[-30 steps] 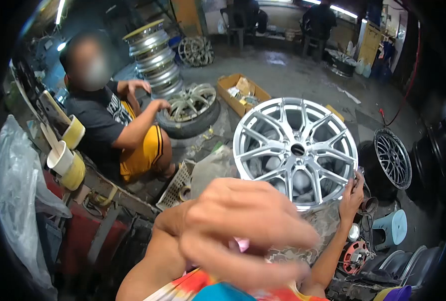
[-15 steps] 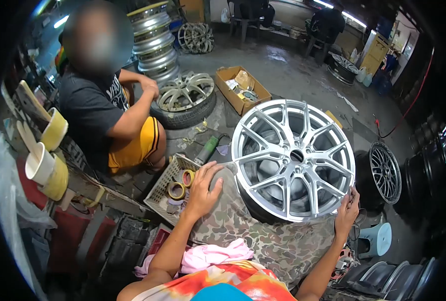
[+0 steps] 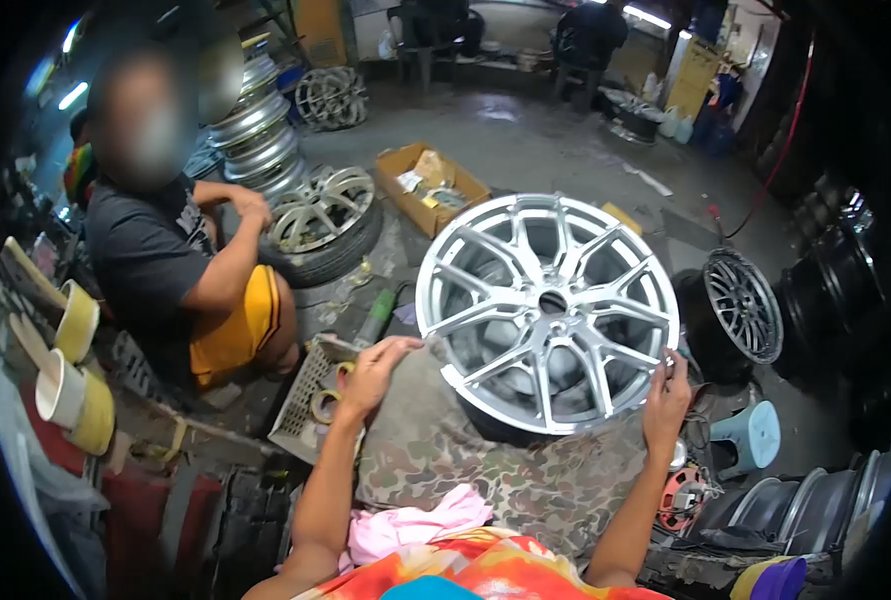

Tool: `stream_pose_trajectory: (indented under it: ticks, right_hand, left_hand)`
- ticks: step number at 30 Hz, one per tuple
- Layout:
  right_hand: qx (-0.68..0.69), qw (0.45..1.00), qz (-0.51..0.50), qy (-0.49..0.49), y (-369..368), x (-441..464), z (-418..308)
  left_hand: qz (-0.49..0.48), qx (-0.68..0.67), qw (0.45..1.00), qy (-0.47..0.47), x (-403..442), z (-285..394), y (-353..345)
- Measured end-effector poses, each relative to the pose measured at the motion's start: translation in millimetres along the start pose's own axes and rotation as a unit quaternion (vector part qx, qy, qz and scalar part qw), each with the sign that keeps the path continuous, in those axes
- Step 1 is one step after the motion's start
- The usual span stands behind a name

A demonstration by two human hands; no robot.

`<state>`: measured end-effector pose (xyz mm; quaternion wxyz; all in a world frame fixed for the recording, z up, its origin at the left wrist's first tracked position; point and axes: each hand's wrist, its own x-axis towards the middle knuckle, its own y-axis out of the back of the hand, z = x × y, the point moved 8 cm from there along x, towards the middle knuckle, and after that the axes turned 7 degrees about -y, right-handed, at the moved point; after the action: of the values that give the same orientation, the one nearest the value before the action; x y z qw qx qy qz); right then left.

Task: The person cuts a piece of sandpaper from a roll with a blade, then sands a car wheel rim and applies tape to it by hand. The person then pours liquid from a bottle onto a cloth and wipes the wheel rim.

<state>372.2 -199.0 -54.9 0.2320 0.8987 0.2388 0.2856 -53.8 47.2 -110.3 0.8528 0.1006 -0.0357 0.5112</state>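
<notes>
A silver multi-spoke wheel rim (image 3: 553, 270) lies face up, tilted a little toward me, over a camouflage cloth (image 3: 495, 470). My right hand (image 3: 667, 400) has its fingers curled at the rim's right edge. On the other side, my left hand (image 3: 370, 378) is held near the rim's lower left edge with its fingers stretched out and nothing seen in them. Whether its fingertips touch the rim I cannot tell. A pink cloth (image 3: 415, 525) is bunched on my lap, by the camouflage cloth.
At left a person (image 3: 150, 240) squats beside a tyre-mounted wheel (image 3: 325, 225). A basket with tape rolls (image 3: 295, 405) stands by my left arm, a cardboard box (image 3: 390, 172) beyond the rim. At right are a dark mesh wheel (image 3: 743, 305), a blue stool (image 3: 755, 435) and more rims (image 3: 815, 505).
My left hand has lifted from the cloth, its fingers now pointing at the rim's edge. The rim appears slightly turned. My right hand stays at its right edge. The view has shifted right.
</notes>
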Motion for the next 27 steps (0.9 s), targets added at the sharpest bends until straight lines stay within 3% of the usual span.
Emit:
stream_pose_trajectory:
  ticks: [3, 7, 12, 17, 21, 23, 25, 27]
  right_hand:
    - [-0.034, 0.999, 0.002, 0.040, -0.8, -1.3, -2.4]
    - [0.017, 0.998, 0.019, 0.055, -2.2, -3.7, 0.8]
    - [0.016, 0.998, 0.013, 0.065, 0.8, -2.5, -5.2]
    - [0.041, 0.999, -0.010, 0.002, 3.2, -5.8, -7.0]
    - [0.025, 1.000, -0.005, 0.008, 2.5, -5.2, -7.4]
    - [0.031, 0.999, 0.014, 0.021, 5.3, -5.0, -10.7]
    - [0.021, 0.999, -0.024, -0.045, 6.3, -5.1, -4.6]
    - [0.014, 1.000, 0.011, 0.015, 9.1, -4.1, -6.6]
  left_hand:
    - [0.027, 0.204, 0.971, -0.120, -43.8, 64.2, -25.3]
    - [0.016, 0.353, 0.924, -0.149, -83.9, 98.2, -68.8]
    - [0.008, 0.320, 0.932, -0.171, -69.2, 115.2, -82.9]
    - [-0.013, 0.245, 0.951, -0.187, -30.6, 103.5, -68.8]
    - [0.057, 0.227, 0.971, -0.043, -0.8, 41.7, -24.0]
    - [0.074, 0.257, 0.963, -0.023, -0.1, 31.0, -9.2]
    - [0.143, 0.330, 0.931, -0.057, -7.9, 41.3, 0.6]
    - [0.154, 0.386, 0.907, -0.064, -14.4, 51.3, 6.5]
